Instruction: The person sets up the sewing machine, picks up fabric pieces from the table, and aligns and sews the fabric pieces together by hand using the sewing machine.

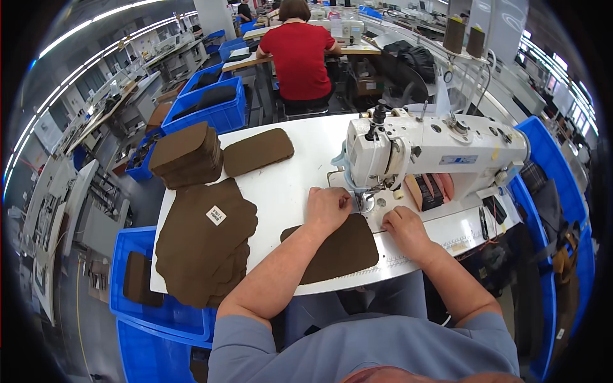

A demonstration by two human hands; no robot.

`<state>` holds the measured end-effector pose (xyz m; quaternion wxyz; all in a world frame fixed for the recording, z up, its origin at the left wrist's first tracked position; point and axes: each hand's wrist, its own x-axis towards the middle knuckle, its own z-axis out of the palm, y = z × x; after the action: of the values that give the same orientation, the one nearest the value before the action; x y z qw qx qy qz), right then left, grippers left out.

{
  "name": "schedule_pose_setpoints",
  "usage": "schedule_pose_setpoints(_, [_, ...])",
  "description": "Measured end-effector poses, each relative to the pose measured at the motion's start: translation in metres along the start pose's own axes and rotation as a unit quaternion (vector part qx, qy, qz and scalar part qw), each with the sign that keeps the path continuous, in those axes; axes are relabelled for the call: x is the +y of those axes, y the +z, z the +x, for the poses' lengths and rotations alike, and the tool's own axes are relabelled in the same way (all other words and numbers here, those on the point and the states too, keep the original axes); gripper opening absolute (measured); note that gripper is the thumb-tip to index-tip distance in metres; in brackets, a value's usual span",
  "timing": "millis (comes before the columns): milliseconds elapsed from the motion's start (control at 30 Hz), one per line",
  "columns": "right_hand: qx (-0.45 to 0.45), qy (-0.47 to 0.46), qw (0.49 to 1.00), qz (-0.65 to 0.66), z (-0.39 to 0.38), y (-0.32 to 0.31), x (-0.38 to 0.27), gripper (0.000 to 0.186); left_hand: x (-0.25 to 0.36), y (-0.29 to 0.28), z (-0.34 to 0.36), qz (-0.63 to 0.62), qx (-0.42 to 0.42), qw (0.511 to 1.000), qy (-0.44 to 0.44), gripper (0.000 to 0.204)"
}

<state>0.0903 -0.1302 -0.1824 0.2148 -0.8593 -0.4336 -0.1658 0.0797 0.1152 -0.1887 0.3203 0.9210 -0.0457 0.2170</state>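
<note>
A brown rounded fabric panel [338,252] lies on the white table in front of the sewing machine [440,150], its far corner close to the needle area. My left hand [329,207] is closed, fingers curled, just left of the needle and over the panel's far edge. Whatever is in its fingers is hidden. To the right of the panel, my right hand [405,231] is closed with its fingertips pinched together near the needle plate [367,203]. What it pinches, if anything, is too small to make out.
Left on the table [281,198] are a tall stack of brown panels [185,153], a single panel [258,152], and larger brown pieces [201,249] with a white label [216,215]. Blue bins [131,306] flank the table. Thread cones [454,35] stand behind. A person in red [297,60] sits ahead.
</note>
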Motion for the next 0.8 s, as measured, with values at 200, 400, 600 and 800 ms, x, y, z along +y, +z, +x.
schedule_pose_setpoints(200, [0.006,0.024,1.000,-0.016,-0.004,0.007,-0.005,0.015,-0.002,0.003,-0.006,-0.008,0.000,1.000,0.006,0.009])
schedule_pose_setpoints(400, [0.014,0.090,0.994,-0.064,-0.005,0.007,-0.006,0.012,-0.002,0.005,0.001,0.012,0.040,0.998,0.055,0.011])
schedule_pose_setpoints(600, [0.071,0.181,0.968,-0.157,-0.012,0.012,0.015,0.011,-0.012,0.010,0.005,-0.008,0.022,0.999,0.037,0.013])
schedule_pose_setpoints(800, [0.066,0.262,0.946,-0.177,-0.042,-0.014,0.029,0.013,-0.007,0.011,0.004,-0.031,0.008,0.999,0.027,0.011])
